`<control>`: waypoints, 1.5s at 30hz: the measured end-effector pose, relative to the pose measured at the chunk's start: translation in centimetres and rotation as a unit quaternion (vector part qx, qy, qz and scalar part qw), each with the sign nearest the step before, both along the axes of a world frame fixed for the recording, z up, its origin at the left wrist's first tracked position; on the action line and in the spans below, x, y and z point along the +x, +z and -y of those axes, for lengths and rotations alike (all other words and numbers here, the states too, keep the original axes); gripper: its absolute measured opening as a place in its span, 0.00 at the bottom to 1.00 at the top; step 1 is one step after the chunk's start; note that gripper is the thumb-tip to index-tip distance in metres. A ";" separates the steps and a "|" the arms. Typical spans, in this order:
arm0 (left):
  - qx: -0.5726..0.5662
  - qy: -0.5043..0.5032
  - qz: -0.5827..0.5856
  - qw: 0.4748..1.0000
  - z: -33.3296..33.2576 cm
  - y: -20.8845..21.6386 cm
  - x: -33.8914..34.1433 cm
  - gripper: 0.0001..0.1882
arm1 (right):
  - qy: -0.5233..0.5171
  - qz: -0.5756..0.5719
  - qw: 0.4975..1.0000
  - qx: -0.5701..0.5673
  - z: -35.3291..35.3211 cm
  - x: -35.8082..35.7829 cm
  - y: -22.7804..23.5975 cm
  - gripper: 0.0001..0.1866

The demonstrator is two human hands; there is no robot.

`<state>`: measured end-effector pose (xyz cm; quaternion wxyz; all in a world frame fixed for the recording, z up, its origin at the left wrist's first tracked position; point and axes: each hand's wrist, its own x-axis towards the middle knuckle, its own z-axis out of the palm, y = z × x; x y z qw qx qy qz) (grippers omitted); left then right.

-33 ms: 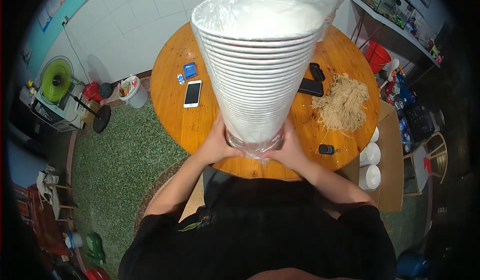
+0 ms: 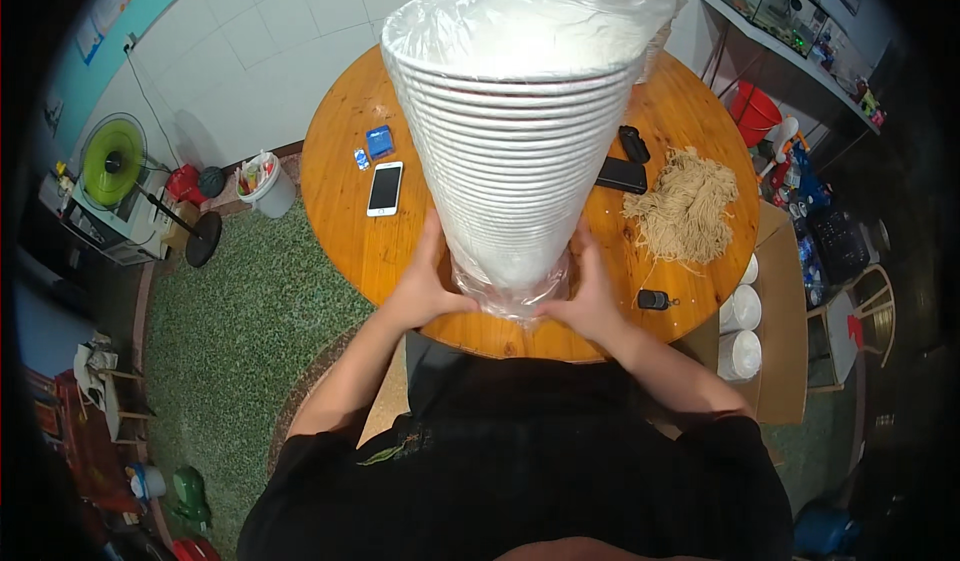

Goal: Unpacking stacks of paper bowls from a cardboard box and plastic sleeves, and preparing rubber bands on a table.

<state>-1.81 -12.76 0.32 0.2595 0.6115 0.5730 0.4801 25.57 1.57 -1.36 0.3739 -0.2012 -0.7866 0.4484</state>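
Note:
A tall stack of nested white paper cups (image 2: 515, 161), wrapped in clear plastic, stands upright over the near part of the round wooden table (image 2: 345, 161). Its wide rims face up, and the wrap (image 2: 515, 299) bunches around its narrow base. My left hand (image 2: 428, 286) curves around the lower left side, thumb at the base. From the right, my right hand (image 2: 592, 291) cups the same end, its thumb pointing inward. The stack partly hides the fingers of both hands.
Left on the table lie a white phone (image 2: 385, 189) and a blue packet (image 2: 380, 141). To the right are a black case (image 2: 622, 175), a heap of tan strings (image 2: 685, 206) and a key fob (image 2: 653, 301). Beside the table, an open cardboard box (image 2: 783, 331) holds wrapped white cup stacks.
Both hands have shifted slightly, their fingers reaching a little higher along the stack's sides. The stack's top and its plastic have moved very slightly.

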 end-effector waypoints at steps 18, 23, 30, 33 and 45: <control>0.104 0.049 0.072 0.991 -2.2 0.7 3.3 0.73 | 0.003 -0.064 0.997 -0.032 0.8 -4.1 -0.2 0.76; -0.116 0.102 0.020 0.988 1.7 -1.9 -1.6 0.79 | 0.049 0.116 0.989 -0.073 -0.3 1.9 0.2 0.71; 0.226 -0.017 0.243 0.943 -3.5 7.2 1.0 0.86 | 0.071 -0.224 0.970 -0.057 -2.3 -2.4 7.2 0.87; 0.189 0.018 0.242 0.952 -4.8 4.8 3.3 0.78 | 0.083 -0.171 0.978 -0.088 -2.4 -4.9 5.0 0.87; 0.225 0.100 0.039 0.968 -1.8 9.1 -0.9 0.90 | 0.004 -0.060 0.997 -0.049 -2.2 -1.5 1.1 0.86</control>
